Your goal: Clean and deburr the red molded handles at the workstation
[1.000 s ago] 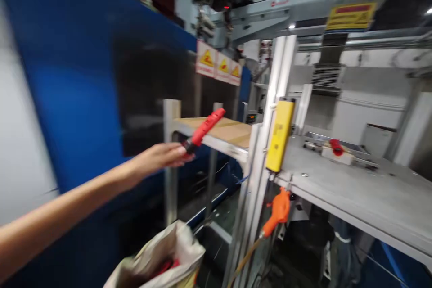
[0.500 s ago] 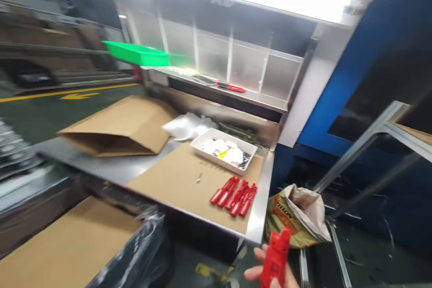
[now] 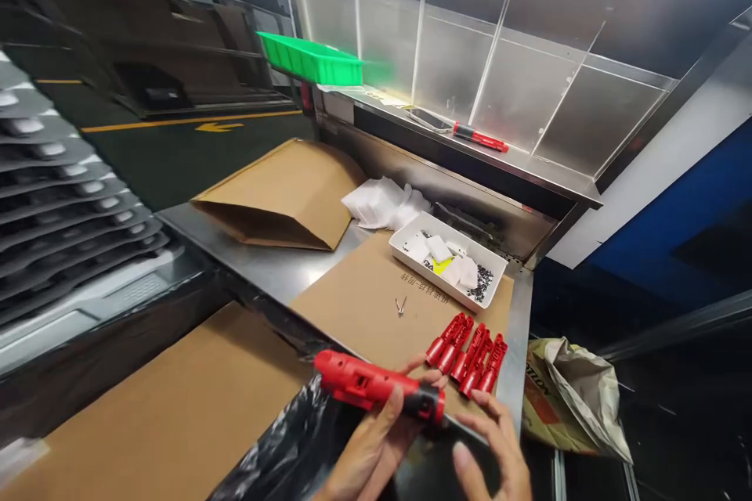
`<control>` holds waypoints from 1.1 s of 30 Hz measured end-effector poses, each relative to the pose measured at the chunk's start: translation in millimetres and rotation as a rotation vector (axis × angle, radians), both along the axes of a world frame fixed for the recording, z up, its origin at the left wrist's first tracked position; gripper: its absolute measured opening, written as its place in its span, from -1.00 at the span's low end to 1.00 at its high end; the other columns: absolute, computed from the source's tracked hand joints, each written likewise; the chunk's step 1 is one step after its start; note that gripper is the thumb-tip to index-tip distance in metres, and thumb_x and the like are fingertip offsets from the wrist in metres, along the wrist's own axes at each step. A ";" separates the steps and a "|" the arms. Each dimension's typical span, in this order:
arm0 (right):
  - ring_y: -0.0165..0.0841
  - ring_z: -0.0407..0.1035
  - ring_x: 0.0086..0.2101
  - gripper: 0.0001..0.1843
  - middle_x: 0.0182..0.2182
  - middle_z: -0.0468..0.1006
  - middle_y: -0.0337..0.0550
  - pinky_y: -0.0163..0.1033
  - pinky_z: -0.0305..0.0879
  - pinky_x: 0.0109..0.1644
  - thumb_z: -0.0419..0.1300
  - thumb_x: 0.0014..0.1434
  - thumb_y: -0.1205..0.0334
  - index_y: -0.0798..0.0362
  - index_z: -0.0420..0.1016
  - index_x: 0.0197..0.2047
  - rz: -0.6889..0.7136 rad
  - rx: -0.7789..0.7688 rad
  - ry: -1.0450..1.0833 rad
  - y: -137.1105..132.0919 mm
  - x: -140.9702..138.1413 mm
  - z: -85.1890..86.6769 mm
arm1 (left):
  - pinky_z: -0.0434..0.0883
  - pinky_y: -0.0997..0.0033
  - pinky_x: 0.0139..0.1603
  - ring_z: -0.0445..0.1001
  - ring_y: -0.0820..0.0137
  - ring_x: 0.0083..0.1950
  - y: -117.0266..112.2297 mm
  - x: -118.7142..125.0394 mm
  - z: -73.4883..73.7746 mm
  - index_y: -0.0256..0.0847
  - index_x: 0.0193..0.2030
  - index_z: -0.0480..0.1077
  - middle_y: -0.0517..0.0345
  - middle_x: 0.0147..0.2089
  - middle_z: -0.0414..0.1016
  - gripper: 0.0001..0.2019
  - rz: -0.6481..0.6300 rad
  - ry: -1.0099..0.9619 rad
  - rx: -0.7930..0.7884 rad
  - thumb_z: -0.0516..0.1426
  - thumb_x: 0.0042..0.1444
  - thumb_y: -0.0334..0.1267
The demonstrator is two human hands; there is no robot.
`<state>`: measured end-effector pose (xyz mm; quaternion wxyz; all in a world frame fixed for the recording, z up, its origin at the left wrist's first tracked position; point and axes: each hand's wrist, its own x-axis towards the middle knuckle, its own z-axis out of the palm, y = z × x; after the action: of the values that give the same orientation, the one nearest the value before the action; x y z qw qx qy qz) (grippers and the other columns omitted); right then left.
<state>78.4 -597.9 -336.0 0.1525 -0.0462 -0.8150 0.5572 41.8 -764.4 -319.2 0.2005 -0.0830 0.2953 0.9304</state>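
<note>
Turned level: red plastic handle point(image 3: 376, 385) | left hand point(image 3: 367, 446) grips it | right hand point(image 3: 493, 450) spread, perhaps touching

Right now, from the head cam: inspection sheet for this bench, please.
Surface: steel bench, cardboard sheet on it.
Job's things: red part in hand; row of red parts on the cardboard sheet.
Clutter: white tray of small pieces, metal clip, brown paper bag, white bags, black plastic bag.
Hands: left hand grips the red part; right hand open beside its dark end.
Cables: nothing seen.
Surroundings: green tray and pen on the shelf; sack on the floor; rollers at left.
</note>
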 end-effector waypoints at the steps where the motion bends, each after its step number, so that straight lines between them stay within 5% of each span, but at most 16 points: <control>1: -0.07 0.40 0.06 -0.78 0.03 0.48 -0.02 -0.11 0.38 0.08 0.26 0.07 0.05 -0.10 0.64 -0.22 0.010 -0.005 -0.015 -16.5 -9.8 2.1 | 0.29 0.23 0.20 0.44 0.18 0.17 -7.6 -11.1 -1.5 0.07 0.06 0.50 0.09 0.03 0.59 -0.60 0.017 -0.019 0.011 0.26 0.06 0.02; 6: -0.07 0.35 0.11 -0.79 0.06 0.46 -0.04 0.00 0.17 0.26 0.22 0.07 0.04 -0.09 0.63 -0.29 -0.011 -0.064 -0.098 -73.7 -64.3 11.7 | 0.15 0.09 0.34 0.41 0.09 0.20 -33.9 -55.5 -13.3 0.08 0.01 0.53 0.09 0.03 0.60 -0.56 -0.011 -0.028 -0.013 0.31 -0.03 0.07; 16: -0.02 0.23 0.19 -0.67 0.15 0.34 0.07 0.04 0.11 0.27 0.29 0.02 -0.08 0.02 0.63 -0.37 -0.004 -0.343 -0.239 -110.4 -132.7 -0.5 | 0.02 0.06 0.41 0.26 0.06 0.33 -68.6 -115.2 -14.6 0.12 0.00 0.52 0.12 0.12 0.54 -0.56 -0.076 0.013 -0.142 0.32 -0.05 0.08; 25: 0.00 0.12 0.26 -0.65 0.16 0.33 0.09 0.08 0.05 0.30 0.29 0.05 -0.10 0.03 0.62 -0.36 0.079 -0.300 -0.309 -95.5 -150.3 -5.6 | 0.05 0.08 0.41 0.26 0.07 0.31 -62.8 -132.7 -30.4 0.04 0.00 0.49 0.11 0.10 0.53 -0.56 -0.076 0.075 -0.266 0.29 -0.01 0.10; 33: -0.02 0.14 0.24 -0.79 0.09 0.40 0.03 0.11 -0.04 0.34 0.28 0.06 0.04 0.00 0.60 -0.41 0.078 -0.338 -0.253 -95.6 -174.9 5.6 | 0.22 0.10 0.30 0.33 0.00 0.25 -64.9 -149.9 -15.4 0.03 -0.32 0.61 0.06 0.11 0.53 -0.80 0.005 0.432 -0.519 0.36 -0.09 -0.01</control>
<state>-96.5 -693.5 -330.4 0.0175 -0.1088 -0.7238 0.6811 -108.1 -829.4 -334.6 0.1034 0.0671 0.5580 0.8206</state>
